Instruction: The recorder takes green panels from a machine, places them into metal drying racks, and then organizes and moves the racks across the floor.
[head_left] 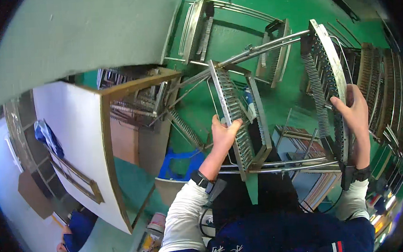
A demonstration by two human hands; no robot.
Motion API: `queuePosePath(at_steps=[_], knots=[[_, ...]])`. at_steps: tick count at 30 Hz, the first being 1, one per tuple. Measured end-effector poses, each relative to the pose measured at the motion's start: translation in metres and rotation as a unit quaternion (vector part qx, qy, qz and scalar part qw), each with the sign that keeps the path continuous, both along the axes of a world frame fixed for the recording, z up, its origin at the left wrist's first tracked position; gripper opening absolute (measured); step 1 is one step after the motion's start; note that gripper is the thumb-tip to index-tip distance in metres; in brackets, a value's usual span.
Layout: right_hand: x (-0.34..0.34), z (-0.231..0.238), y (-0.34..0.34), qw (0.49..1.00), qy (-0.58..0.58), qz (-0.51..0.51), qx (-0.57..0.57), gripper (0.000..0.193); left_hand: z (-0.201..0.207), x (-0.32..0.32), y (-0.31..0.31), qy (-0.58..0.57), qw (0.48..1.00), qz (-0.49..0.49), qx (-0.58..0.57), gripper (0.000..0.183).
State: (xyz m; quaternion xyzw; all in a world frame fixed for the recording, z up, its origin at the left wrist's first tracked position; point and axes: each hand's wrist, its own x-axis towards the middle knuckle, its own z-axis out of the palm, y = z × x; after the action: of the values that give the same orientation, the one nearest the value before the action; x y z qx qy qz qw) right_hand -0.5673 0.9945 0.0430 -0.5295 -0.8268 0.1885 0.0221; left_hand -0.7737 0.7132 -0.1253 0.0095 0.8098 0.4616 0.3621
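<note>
A metal rack with toothed, comb-like side frames joined by long steel rods fills the space before me. My left hand (225, 133) is closed round the edge of its left side frame (228, 99), thumb over the slotted face. On the right side frame (328, 56), my right hand (353, 109) grips the outer edge, with the thumb in front and the other fingers partly hidden. The lower rods (287, 164) run across near my body. Both wrists wear dark straps.
Another slotted metal rack (199, 29) stands farther off on the green floor. More toothed frames (377, 87) crowd the right. A blue stool (178, 165) and white partition (76, 147) are at left, with another person (81, 230) beyond. Stacked boards (318, 186) lie below the rack.
</note>
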Motion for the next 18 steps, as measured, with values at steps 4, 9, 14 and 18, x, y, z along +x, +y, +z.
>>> queuePosePath(at_steps=[4,9,14,18], knots=[[-0.013,-0.013,-0.017,0.998,0.022,0.05,-0.039,0.058,0.011,0.009,-0.032,-0.049,0.997,0.049,0.031,0.082],[-0.053,-0.021,-0.054,0.993,0.009,0.119,-0.01,0.06,0.011,0.004,-0.086,-0.087,0.992,0.092,0.008,0.072],[-0.107,-0.014,-0.088,0.981,0.01,0.193,-0.012,0.056,0.004,0.008,-0.146,-0.119,0.976,0.185,-0.005,0.066],[-0.129,-0.03,-0.112,0.969,0.001,0.247,-0.009,0.054,-0.01,0.004,-0.175,-0.12,0.967,0.218,0.05,0.066]])
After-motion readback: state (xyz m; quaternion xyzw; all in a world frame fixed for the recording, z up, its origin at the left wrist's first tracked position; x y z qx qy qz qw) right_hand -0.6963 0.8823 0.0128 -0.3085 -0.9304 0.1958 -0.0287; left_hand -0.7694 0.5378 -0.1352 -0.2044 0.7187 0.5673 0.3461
